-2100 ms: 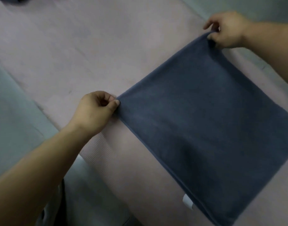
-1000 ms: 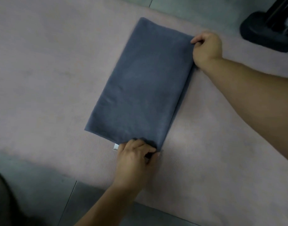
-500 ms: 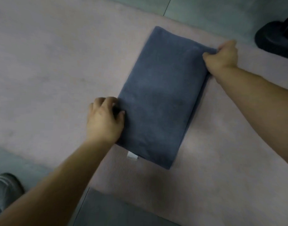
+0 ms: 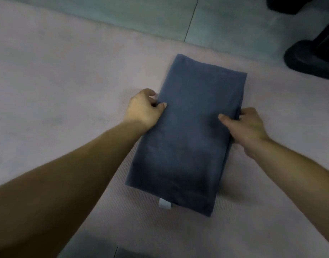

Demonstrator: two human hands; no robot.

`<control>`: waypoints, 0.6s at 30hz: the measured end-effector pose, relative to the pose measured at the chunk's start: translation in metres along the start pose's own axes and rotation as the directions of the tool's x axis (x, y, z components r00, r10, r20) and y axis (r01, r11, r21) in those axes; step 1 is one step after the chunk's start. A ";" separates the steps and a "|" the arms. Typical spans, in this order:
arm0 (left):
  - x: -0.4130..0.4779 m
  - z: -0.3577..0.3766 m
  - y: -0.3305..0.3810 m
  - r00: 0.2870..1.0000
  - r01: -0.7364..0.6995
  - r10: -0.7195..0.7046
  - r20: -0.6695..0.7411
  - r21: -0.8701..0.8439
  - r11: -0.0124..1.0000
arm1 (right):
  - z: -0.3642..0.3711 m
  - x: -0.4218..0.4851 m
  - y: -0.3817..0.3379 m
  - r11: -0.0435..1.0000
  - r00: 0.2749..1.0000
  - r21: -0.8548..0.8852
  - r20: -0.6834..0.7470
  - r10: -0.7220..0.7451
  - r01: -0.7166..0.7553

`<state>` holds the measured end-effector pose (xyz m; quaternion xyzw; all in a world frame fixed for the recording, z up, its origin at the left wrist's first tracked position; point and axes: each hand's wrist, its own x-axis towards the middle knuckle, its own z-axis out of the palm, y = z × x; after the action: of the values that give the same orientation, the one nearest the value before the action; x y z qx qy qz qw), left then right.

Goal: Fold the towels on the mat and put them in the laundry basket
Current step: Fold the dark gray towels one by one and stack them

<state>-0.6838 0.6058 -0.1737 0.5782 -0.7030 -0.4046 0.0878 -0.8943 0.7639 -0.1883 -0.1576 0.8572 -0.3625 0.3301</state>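
pink mat (image 4: 67, 90); folded towel (image 4: 188, 142) between left hand (image 4: 143, 110) and right hand (image 4: 243, 127), edges pinched

The towel (image 4: 186, 138) is a plain dark slate blue, one even colour all over, and it looks a shade darker toward its near end. A small tag (image 4: 165, 203) at its near edge is white. The mat (image 4: 57, 81) beneath it is a pale, dusty pink. At the bottom of the view it shows a fine ribbing of thin, close lines, while farther off it looks smooth and faintly mottled. The floor (image 4: 141, 17) is grey-green tile, divided by thin dark joints. A stand base (image 4: 308, 60) at the right edge is black.
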 end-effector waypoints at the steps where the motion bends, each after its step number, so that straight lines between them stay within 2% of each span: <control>1: 0.012 0.002 0.005 1.000 0.000 0.000 -0.006 -0.023 1.000 | -0.001 -0.011 0.007 0.999 0.999 0.004 0.034 0.032 -0.032; 4: 0.046 0.009 0.027 1.000 -0.020 0.019 -0.019 -0.041 0.999 | 0.000 -0.050 0.029 0.994 0.987 0.018 0.123 0.103 -0.106; 7: 0.075 0.020 0.050 1.000 0.021 -0.022 -0.011 -0.109 0.994 | 0.003 -0.090 0.047 0.983 0.963 0.064 0.222 0.156 -0.174; 11: 0.094 0.025 0.061 0.998 0.050 -0.045 0.054 -0.091 0.995 | 0.003 -0.130 0.062 0.987 0.913 -0.067 0.375 0.161 -0.146; 13: 0.097 0.020 0.059 0.994 0.074 -0.056 0.094 -0.204 0.976 | -0.004 -0.131 0.060 0.985 0.892 -0.052 0.420 0.169 -0.162; 16: 0.090 0.008 0.048 0.993 0.116 -0.111 0.036 -0.363 0.925 | -0.023 -0.103 0.058 0.995 0.946 -0.048 0.307 0.102 -0.091; 18: 0.077 -0.002 0.035 0.979 0.163 -0.200 -0.033 -0.459 0.873 | -0.037 -0.072 0.060 0.999 0.978 -0.033 0.202 0.049 -0.043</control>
<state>-0.7328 0.5373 -0.1759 0.6207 -0.5275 -0.5408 0.2098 -0.8684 0.8605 -0.1803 -0.1786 0.8274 -0.3247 0.4219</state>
